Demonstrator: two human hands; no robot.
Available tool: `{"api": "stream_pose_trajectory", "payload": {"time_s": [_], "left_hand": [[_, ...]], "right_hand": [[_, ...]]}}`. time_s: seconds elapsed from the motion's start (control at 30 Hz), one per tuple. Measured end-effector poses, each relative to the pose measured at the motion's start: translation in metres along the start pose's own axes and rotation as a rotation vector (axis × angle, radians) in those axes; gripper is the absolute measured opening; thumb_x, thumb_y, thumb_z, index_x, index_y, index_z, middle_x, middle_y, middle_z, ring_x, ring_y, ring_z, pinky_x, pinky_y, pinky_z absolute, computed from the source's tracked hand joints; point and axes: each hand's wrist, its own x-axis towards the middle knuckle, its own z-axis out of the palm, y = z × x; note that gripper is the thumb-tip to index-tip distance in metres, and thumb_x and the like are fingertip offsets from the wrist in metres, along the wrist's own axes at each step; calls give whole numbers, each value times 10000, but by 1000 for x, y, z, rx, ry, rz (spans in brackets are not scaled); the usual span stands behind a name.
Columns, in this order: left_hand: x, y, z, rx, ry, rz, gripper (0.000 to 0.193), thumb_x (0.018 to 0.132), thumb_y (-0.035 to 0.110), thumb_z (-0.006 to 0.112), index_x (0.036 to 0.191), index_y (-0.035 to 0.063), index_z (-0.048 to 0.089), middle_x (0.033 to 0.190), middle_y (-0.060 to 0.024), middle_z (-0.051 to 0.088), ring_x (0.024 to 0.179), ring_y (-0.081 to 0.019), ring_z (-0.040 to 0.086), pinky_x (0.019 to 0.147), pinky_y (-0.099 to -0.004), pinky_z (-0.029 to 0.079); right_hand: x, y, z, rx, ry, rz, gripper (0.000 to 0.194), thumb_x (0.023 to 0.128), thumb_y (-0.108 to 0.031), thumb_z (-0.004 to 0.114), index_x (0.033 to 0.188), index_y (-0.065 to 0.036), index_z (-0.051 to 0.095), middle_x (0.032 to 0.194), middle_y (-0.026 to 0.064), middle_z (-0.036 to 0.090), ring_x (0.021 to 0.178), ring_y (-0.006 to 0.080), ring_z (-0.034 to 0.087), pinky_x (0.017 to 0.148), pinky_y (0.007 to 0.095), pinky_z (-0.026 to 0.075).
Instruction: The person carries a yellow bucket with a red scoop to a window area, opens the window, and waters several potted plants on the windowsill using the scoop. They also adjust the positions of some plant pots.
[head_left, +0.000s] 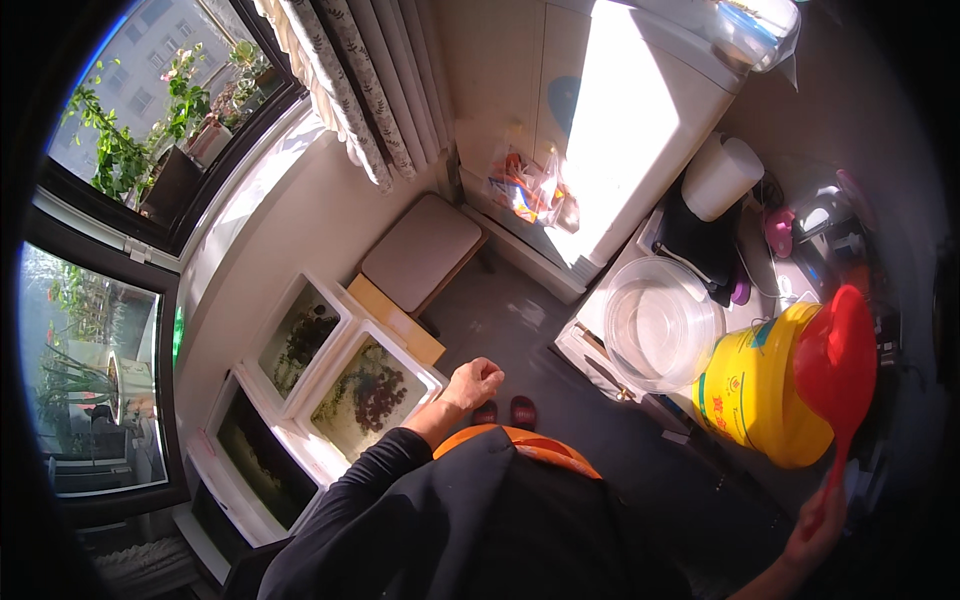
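My right hand (819, 517), at the lower right, grips the handle of a red plastic ladle (834, 367). The ladle's bowl overlaps the lid end of a yellow plastic bucket (739, 394) in the picture; whether they touch I cannot tell. Beside the bucket is a clear round plastic tub (660, 326). In front of my body, my left hand (472, 382) is loosely curled, and nothing shows in it. It appears near the corner of a white foam box (324, 384) holding water, green growth and a cluster of dark reddish pieces (379, 397).
More white foam boxes (264, 454) with dark water line the window wall. A small stool (424, 251) stands beyond them. On the right, a cabinet (589, 356) carries the bucket, the tub and a white cylindrical container (722, 176). A white refrigerator-like appliance (622, 127) rises behind.
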Motion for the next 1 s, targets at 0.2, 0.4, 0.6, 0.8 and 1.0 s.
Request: {"api": "stream_pose_trajectory", "payload": {"time_s": [0.2, 0.4, 0.6, 0.8, 1.0], "left_hand": [[-8, -29, -14, -104, 155, -39, 319, 862, 261, 570, 1024, -13, 602, 859, -115, 656, 749, -179, 652, 715, -309, 521], [-29, -54, -58, -365, 376, -51, 288, 872, 241, 578, 997, -18, 594, 815, -83, 626, 710, -156, 630, 640, -292, 512], [-40, -81, -141, -532, 628, 65, 252, 882, 195, 582, 991, -32, 583, 812, -75, 619, 700, -145, 620, 645, -277, 493], [-56, -78, -275, -354, 1055, 220, 229, 862, 189, 613, 975, -9, 605, 818, -75, 641, 741, -144, 596, 707, -285, 492], [-52, -55, -411, -26, 1439, 147, 239, 814, 233, 630, 968, 51, 637, 1003, -128, 623, 934, -268, 584, 857, -376, 467]], "right_hand": [[1, -25, 69, 131, -113, 170, 365, 892, -240, 562, 1133, 30, 513, 626, -15, 468, 480, 39, 379, 448, 149, 308], [7, -51, 136, 269, -570, 303, 264, 898, -106, 554, 1147, -20, 547, 730, 21, 565, 577, 96, 494, 465, 201, 392], [17, -84, 264, 222, -827, 198, 358, 828, -195, 644, 1051, 74, 566, 598, 51, 526, 439, 70, 427, 423, 164, 330], [-1, -158, 435, 361, -1200, 213, 333, 854, -156, 633, 1069, 87, 561, 630, 65, 557, 452, 73, 451, 434, 163, 363], [-39, -229, 618, 503, -1460, 206, 257, 879, -144, 622, 1042, 47, 566, 667, 38, 570, 495, 40, 475, 443, 136, 372]]}}
